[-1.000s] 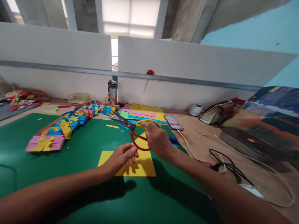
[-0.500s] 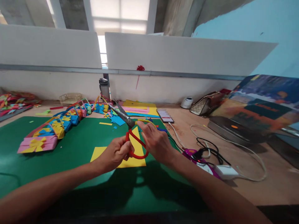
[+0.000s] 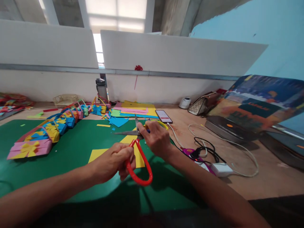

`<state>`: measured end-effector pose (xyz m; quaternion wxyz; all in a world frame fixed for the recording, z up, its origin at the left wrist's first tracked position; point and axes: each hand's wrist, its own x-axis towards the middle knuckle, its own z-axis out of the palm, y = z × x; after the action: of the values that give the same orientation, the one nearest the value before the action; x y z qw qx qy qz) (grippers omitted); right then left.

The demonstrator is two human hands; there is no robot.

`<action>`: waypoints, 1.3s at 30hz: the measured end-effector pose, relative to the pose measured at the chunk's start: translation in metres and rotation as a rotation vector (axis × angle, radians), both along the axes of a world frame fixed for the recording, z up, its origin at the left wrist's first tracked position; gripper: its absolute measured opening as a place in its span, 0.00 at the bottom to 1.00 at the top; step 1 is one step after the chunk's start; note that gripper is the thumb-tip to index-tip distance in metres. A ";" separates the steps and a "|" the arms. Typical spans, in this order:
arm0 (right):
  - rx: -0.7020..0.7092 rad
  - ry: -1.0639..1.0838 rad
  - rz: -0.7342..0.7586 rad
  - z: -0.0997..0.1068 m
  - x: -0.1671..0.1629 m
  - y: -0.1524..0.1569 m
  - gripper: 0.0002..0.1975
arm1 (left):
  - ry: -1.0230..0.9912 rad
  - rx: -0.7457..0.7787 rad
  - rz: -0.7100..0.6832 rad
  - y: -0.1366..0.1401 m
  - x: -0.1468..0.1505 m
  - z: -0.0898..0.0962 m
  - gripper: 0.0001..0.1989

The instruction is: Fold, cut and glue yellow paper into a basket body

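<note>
A pair of scissors with red handles is held up over the green mat. Its blades are spread, one pointing left and the other upward. My left hand is closed round one red handle. My right hand is closed at the scissors near the pivot, thumb on top; its other fingers are partly hidden. Just behind the right hand shows a yellow loop; I cannot tell whether that hand holds it. Beneath the hands lies yellow paper, partly covered by them.
Small paper baskets with bows stand in a row at the left. Coloured paper sheets, blue scraps and a phone lie behind. To the right are a purple power strip, cables and a handbag.
The scissors' blades have spread wider and swung, and the red handles have come lower and nearer. My right hand has shifted slightly to the pivot. The view has moved a little right.
</note>
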<state>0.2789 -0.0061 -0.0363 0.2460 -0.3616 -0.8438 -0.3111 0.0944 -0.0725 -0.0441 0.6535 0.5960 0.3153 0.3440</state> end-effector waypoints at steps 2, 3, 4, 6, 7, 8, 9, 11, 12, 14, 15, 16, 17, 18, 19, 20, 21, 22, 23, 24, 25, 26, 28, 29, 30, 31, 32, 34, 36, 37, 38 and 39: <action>-0.045 0.065 0.047 0.003 -0.009 -0.003 0.17 | -0.081 -0.050 0.007 -0.001 0.006 0.009 0.23; -0.125 0.113 0.063 0.006 -0.011 -0.003 0.16 | -0.107 -0.060 0.006 0.000 0.007 0.014 0.23; -0.220 0.169 0.068 0.009 -0.012 -0.002 0.15 | -0.107 -0.054 0.002 0.002 0.006 0.017 0.24; -0.371 0.283 0.050 0.020 -0.006 0.003 0.13 | 0.011 0.051 0.009 0.009 0.000 0.022 0.25; -0.393 0.323 0.032 0.027 0.000 0.006 0.14 | 0.132 0.151 0.034 0.015 -0.005 0.022 0.25; -0.407 0.362 0.013 0.034 0.007 0.008 0.16 | 0.280 0.278 0.078 0.022 -0.011 0.021 0.25; -0.424 0.398 -0.005 0.041 0.015 0.009 0.18 | 0.475 0.433 0.136 0.030 -0.018 0.018 0.22; -0.619 0.567 0.006 0.052 0.032 0.006 0.20 | 0.627 0.540 0.211 0.048 -0.029 0.008 0.16; -0.790 0.655 0.032 0.055 0.040 0.002 0.22 | 0.687 0.564 0.220 0.057 -0.033 0.001 0.14; -1.062 0.736 0.027 0.054 0.054 -0.010 0.23 | 0.792 0.593 0.198 0.073 -0.039 -0.013 0.10; -1.177 0.750 0.005 0.050 0.059 -0.017 0.23 | 0.840 0.607 0.182 0.078 -0.040 -0.020 0.09; -1.274 0.752 -0.026 0.045 0.063 -0.026 0.22 | 0.882 0.620 0.161 0.082 -0.040 -0.025 0.09; -1.372 0.720 -0.061 0.038 0.066 -0.034 0.22 | 0.918 0.633 0.141 0.084 -0.040 -0.030 0.10; -1.442 0.724 -0.077 0.031 0.069 -0.043 0.22 | 0.949 0.645 0.122 0.085 -0.039 -0.033 0.11; -1.510 0.748 -0.089 0.025 0.070 -0.051 0.21 | 0.976 0.655 0.102 0.085 -0.037 -0.034 0.12; -1.562 0.774 -0.086 0.019 0.071 -0.058 0.20 | 0.999 0.662 0.085 0.084 -0.036 -0.035 0.14; -1.609 0.801 -0.087 0.013 0.071 -0.065 0.20 | 1.018 0.665 0.070 0.083 -0.034 -0.036 0.15; -1.649 0.835 -0.095 0.009 0.071 -0.071 0.20 | 1.033 0.666 0.055 0.081 -0.032 -0.036 0.16; -1.681 0.862 -0.104 0.005 0.070 -0.076 0.19 | 1.045 0.664 0.041 0.079 -0.030 -0.036 0.16; -1.707 0.882 -0.116 0.002 0.069 -0.080 0.19 | 1.055 0.661 0.028 0.078 -0.028 -0.036 0.15; -1.725 0.896 -0.131 -0.001 0.069 -0.083 0.18 | 1.062 0.656 0.016 0.077 -0.027 -0.036 0.14; -1.738 0.898 -0.147 -0.003 0.068 -0.085 0.17 | 1.066 0.651 0.004 0.076 -0.026 -0.037 0.13; -1.746 0.901 -0.181 -0.008 0.067 -0.087 0.15 | 1.070 0.637 -0.012 0.075 -0.024 -0.039 0.10; -1.747 0.905 -0.200 -0.010 0.068 -0.086 0.14 | 1.068 0.631 -0.016 0.074 -0.024 -0.040 0.08; -1.749 0.911 -0.218 -0.012 0.068 -0.086 0.13 | 1.063 0.625 -0.019 0.074 -0.024 -0.041 0.08; -1.746 0.921 -0.237 -0.014 0.069 -0.085 0.13 | 1.055 0.620 -0.019 0.074 -0.024 -0.043 0.07; -1.742 0.929 -0.255 -0.015 0.069 -0.083 0.12 | 1.047 0.615 -0.016 0.074 -0.024 -0.044 0.07; -1.732 0.936 -0.285 -0.018 0.070 -0.080 0.11 | 1.033 0.606 -0.002 0.073 -0.024 -0.046 0.08; -1.732 0.929 -0.292 -0.020 0.070 -0.077 0.10 | 1.019 0.599 0.014 0.073 -0.023 -0.047 0.09; -1.734 0.929 -0.286 -0.022 0.070 -0.076 0.09 | 1.010 0.593 0.017 0.073 -0.022 -0.048 0.09; -1.735 0.937 -0.277 -0.023 0.070 -0.074 0.08 | 1.000 0.587 0.016 0.073 -0.021 -0.048 0.09; -1.735 0.957 -0.265 -0.025 0.070 -0.073 0.08 | 0.988 0.578 0.010 0.073 -0.021 -0.049 0.08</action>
<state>0.3485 -0.0790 -0.0613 0.1741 -0.5946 -0.5439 0.5660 0.0739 0.0000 -0.0932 0.2370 0.8390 0.4794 0.0999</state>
